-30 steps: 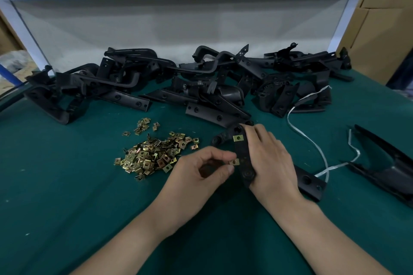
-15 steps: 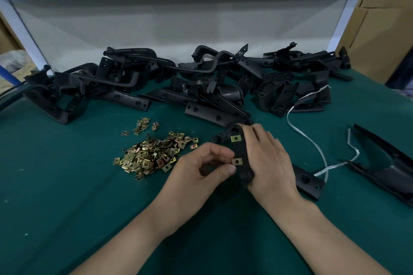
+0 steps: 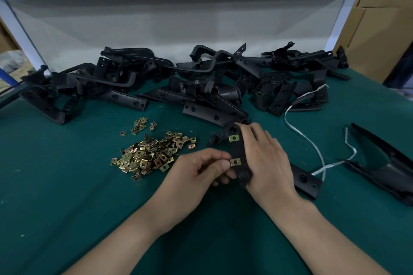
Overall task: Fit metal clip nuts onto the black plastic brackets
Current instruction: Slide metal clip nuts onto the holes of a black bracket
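**Green table, second clip nut at the bracket's edge**

Green cloth covers the table [image 3: 67, 207] from the near edge to the back, and from my remote seat I see both forearms reaching in over it. Nearest are the hands. The left hand [image 3: 196, 174] pinches the lower clip nut [image 3: 235, 162] between thumb and forefinger, right at the left edge of the bracket [image 3: 238, 150]. The right hand [image 3: 266, 163] is wrapped round that bracket from the right, with its fingers curled over the far end. Further along the same strip, an upper clip nut [image 3: 233, 138] sits over its hole.

I judge the step in hand to be seating the second clip. It looks square over its hole, but I cannot tell whether it is fully home. The next move calls for a firm sideways push while the right hand braces the strip, then a check that the holes line up.

Just left of the hands lies the pile of loose clip nuts [image 3: 147, 156], within easy reach. To the right are a white strap [image 3: 312, 147] and a large black part [image 3: 384, 169]. Beyond them, a heap of black brackets [image 3: 201, 87] stretches across the back of the table, with cardboard boxes [image 3: 380, 29] at the far right.
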`<state>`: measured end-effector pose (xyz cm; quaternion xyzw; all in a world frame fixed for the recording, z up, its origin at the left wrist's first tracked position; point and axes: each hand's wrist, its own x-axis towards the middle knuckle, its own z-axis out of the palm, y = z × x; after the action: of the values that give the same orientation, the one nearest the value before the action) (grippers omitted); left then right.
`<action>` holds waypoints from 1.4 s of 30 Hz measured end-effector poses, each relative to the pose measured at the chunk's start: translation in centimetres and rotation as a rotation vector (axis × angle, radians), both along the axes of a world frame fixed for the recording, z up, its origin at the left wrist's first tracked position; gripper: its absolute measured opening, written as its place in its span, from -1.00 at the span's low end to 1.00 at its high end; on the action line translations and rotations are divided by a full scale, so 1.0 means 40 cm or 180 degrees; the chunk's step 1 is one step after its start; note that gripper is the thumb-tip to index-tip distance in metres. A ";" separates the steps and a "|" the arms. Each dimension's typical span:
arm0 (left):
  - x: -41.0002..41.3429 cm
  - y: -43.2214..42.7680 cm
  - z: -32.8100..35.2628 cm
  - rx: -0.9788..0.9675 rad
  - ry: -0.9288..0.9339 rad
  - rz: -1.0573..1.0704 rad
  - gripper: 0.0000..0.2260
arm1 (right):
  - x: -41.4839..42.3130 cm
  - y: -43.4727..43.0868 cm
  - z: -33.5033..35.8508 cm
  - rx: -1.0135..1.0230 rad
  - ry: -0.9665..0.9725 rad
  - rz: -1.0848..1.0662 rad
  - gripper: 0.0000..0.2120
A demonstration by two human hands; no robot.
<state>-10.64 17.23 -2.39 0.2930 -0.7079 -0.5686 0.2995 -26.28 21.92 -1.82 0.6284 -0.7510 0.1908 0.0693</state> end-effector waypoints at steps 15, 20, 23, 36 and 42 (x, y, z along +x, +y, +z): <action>0.000 0.005 0.013 -0.0227 -0.0187 -0.0046 -0.85 | 0.012 0.000 -0.001 0.0077 0.0198 0.0096 -0.15; 0.002 0.004 0.015 -0.0293 -0.0209 -0.0095 -0.83 | 0.012 0.000 -0.001 0.0076 0.0196 0.0084 -0.14; 0.002 0.004 0.014 -0.0323 -0.0225 -0.0101 -0.82 | 0.012 -0.001 0.000 0.0064 0.0199 0.0076 -0.13; 0.001 0.005 0.007 -0.0319 -0.0164 -0.0089 -0.81 | 0.008 0.001 0.000 -0.0001 0.0115 0.0023 -0.17; 0.001 0.006 0.003 -0.0359 -0.0174 -0.0098 -0.81 | 0.011 0.002 -0.002 -0.0031 0.0113 -0.0010 -0.16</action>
<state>-10.59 17.46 -2.27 0.2803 -0.7511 -0.5242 0.2872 -25.83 21.98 -1.90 0.6301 -0.7497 0.1832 0.0859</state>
